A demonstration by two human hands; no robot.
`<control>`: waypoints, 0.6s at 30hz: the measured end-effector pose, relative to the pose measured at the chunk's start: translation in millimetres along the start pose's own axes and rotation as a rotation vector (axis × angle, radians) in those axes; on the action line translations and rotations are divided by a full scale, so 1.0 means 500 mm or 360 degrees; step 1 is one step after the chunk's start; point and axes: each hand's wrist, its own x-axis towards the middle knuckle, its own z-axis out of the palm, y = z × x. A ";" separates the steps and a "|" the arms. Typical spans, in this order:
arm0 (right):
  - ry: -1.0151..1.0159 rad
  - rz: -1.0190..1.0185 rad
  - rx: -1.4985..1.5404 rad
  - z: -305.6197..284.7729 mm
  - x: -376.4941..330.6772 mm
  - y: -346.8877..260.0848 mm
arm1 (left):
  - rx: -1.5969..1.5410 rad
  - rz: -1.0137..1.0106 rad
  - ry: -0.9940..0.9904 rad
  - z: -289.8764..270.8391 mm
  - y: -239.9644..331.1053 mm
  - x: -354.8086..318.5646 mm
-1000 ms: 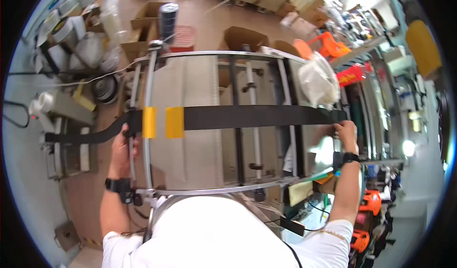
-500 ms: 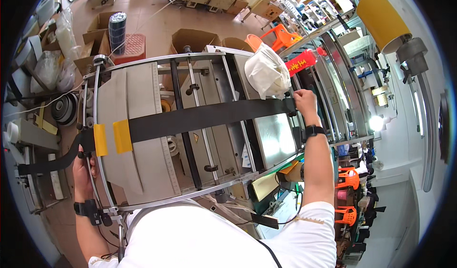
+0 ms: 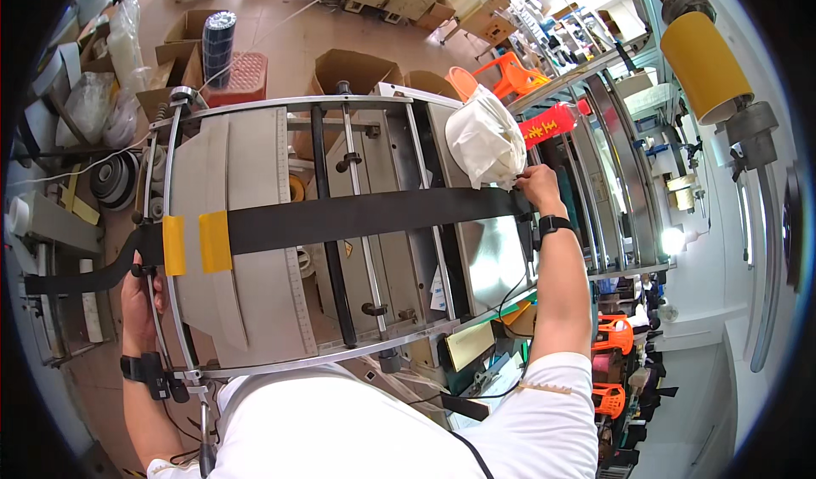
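Note:
A wide black strip (image 3: pixel 365 215) runs across the metal frame of a machine, over its rods and a flat grey plate (image 3: pixel 255 309). Two yellow tape pieces (image 3: pixel 216 241) cross the strip near its left end. My left hand (image 3: pixel 138 305) is closed beside the left rod, thumb up at the strip's lower edge; the rod partly hides its fingers. At the far right end my right hand (image 3: pixel 541 188) pinches at the strip's upper edge, beside a rod. What sits between its fingertips is hidden. A bundle of white cloth (image 3: pixel 486 139) lies just left of that hand.
Beyond the frame stand open cardboard boxes (image 3: pixel 348 71), a red stool (image 3: pixel 242 79) and a dark wrapped roll (image 3: pixel 218 45). A red-labelled bottle (image 3: pixel 548 125) lies past my right hand. A yellow cylinder (image 3: pixel 705 67) hangs at upper right. Cables and papers lie below the frame's right part.
My right hand has moved slightly left and nearer along the strip's end, its fingers more bent. The left hand stays by the rod. The whole view has shifted a little.

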 end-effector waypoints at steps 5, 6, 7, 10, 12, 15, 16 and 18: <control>-0.0024 -0.0010 0.0049 -0.009 -0.009 -0.006 | 0.0000 0.0027 0.0143 0.053 0.015 -0.020; -0.0027 -0.0010 0.0051 -0.005 -0.009 -0.005 | -0.0023 0.0032 0.0214 0.063 0.020 -0.022; -0.0008 0.0009 0.0020 0.001 -0.005 -0.004 | -0.0019 0.0036 0.0222 0.056 0.021 -0.021; 0.0090 -0.0019 -0.0183 0.032 0.014 -0.006 | 0.0053 -0.0071 0.0105 0.013 0.019 -0.023; 0.0129 -0.0085 -0.0303 0.036 0.021 0.015 | 0.0104 -0.0119 0.0035 0.016 0.017 -0.022; 0.0119 -0.0080 -0.0166 0.012 -0.003 0.017 | 0.0078 -0.0126 0.0120 0.063 0.034 -0.027; 0.0120 -0.0045 -0.0086 -0.003 -0.014 0.026 | 0.0012 -0.0159 0.0073 0.073 0.033 -0.025; -0.0055 0.0183 0.0064 -0.018 -0.015 0.030 | 0.0013 -0.0105 0.0108 0.075 0.034 -0.035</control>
